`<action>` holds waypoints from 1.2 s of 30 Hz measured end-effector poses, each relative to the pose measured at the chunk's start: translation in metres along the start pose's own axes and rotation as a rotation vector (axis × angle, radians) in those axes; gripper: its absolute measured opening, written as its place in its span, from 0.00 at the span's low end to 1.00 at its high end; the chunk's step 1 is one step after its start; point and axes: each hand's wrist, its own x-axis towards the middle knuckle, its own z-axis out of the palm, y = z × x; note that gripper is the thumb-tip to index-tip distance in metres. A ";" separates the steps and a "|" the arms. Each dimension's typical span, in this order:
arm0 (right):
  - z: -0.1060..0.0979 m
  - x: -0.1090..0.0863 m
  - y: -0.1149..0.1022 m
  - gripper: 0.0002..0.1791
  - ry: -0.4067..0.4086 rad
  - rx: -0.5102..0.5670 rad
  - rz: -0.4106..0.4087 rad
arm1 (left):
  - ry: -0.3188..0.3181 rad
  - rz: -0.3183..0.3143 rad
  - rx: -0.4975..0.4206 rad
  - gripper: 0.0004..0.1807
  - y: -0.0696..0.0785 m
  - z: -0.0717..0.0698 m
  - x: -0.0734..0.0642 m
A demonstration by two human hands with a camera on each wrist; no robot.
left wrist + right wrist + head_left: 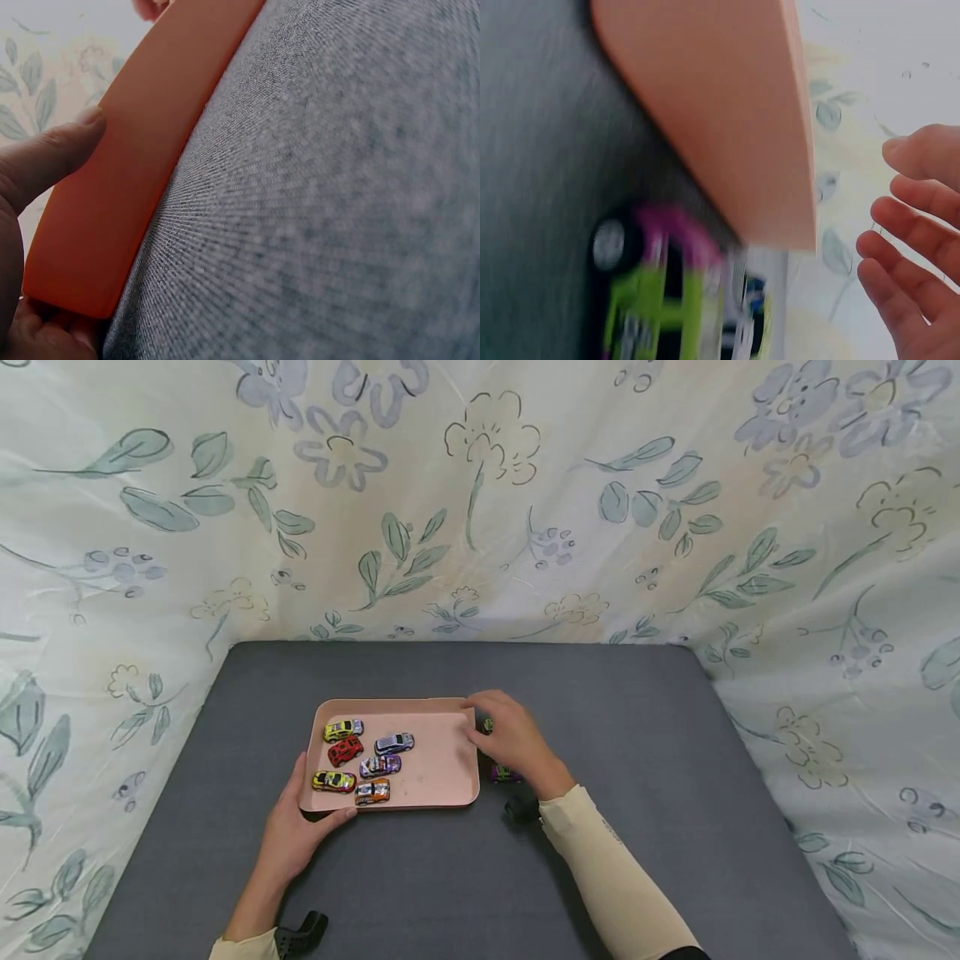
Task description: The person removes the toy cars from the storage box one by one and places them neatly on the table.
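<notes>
A shallow pink tray (438,777) lies on the grey table, with several toy cars in its left half. Among them are a red car (345,751), an orange car (372,792) and a purple car (380,766). My left hand (294,831) holds the tray's near left corner, its thumb (64,154) against the outer wall. Over the right rim hovers my right hand (513,739), fingers loosely bent and nothing between them. Just right of the tray sits a green and purple toy car (664,300); another toy car (487,726), partly hidden by that hand, stands farther back.
The grey table (420,885) extends around the tray on all sides. A floral curtain (480,527) hangs behind and beside it. Dark wrist-worn devices (302,935) show at both wrists.
</notes>
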 end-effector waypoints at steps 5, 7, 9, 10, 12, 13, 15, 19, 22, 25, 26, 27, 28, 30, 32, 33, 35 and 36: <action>0.008 0.004 -0.018 0.20 -0.026 0.051 -0.046 | 0.001 -0.008 0.002 0.70 0.002 -0.001 0.000; 0.013 0.005 -0.024 0.19 -0.032 0.062 -0.072 | 0.000 -0.011 0.002 0.69 0.003 -0.001 -0.001; 0.019 0.006 -0.029 0.18 -0.037 0.073 -0.092 | -0.002 -0.011 0.001 0.70 0.004 -0.002 -0.001; 0.022 0.006 -0.032 0.18 -0.043 0.075 -0.101 | 0.000 -0.008 0.000 0.70 0.004 -0.002 -0.001; 0.026 0.006 -0.039 0.17 -0.051 0.076 -0.120 | -0.002 -0.010 -0.001 0.70 0.005 -0.002 -0.001; 0.027 0.006 -0.043 0.17 -0.056 0.084 -0.132 | -0.003 -0.011 -0.005 0.70 0.005 -0.002 -0.001; 0.031 0.006 -0.049 0.17 -0.071 0.077 -0.154 | -0.003 -0.015 -0.006 0.70 0.006 -0.003 -0.001; 0.040 0.007 -0.062 0.17 -0.096 0.066 -0.194 | -0.007 -0.020 -0.015 0.70 0.006 -0.003 -0.001; 0.046 0.007 -0.071 0.17 -0.116 0.064 -0.218 | -0.008 -0.015 -0.015 0.70 0.007 -0.004 -0.001; 0.051 0.008 -0.080 0.16 -0.136 0.062 -0.243 | -0.005 -0.010 -0.014 0.69 0.007 -0.005 -0.001; 0.052 0.008 -0.082 0.16 -0.147 0.060 -0.247 | -0.005 -0.008 -0.013 0.69 0.007 -0.005 -0.001; 0.053 0.009 -0.085 0.15 -0.160 0.055 -0.251 | -0.005 -0.009 -0.013 0.69 0.008 -0.005 -0.001; 0.054 0.009 -0.087 0.15 -0.174 0.052 -0.252 | -0.007 -0.009 -0.011 0.69 0.008 -0.005 -0.001; 0.056 0.009 -0.091 0.14 -0.195 0.048 -0.260 | -0.011 -0.010 -0.007 0.70 0.009 -0.005 -0.001; 0.058 0.010 -0.093 0.14 -0.208 0.041 -0.273 | -0.013 -0.013 -0.001 0.70 0.010 -0.005 -0.001; 0.059 0.010 -0.094 0.14 -0.210 0.036 -0.282 | -0.013 -0.016 0.001 0.70 0.010 -0.005 -0.001; 0.061 0.011 -0.097 0.14 -0.215 0.034 -0.295 | -0.013 -0.020 0.002 0.69 0.011 -0.005 -0.001; 0.062 0.011 -0.098 0.14 -0.218 0.034 -0.300 | -0.013 -0.021 0.003 0.69 0.011 -0.005 -0.001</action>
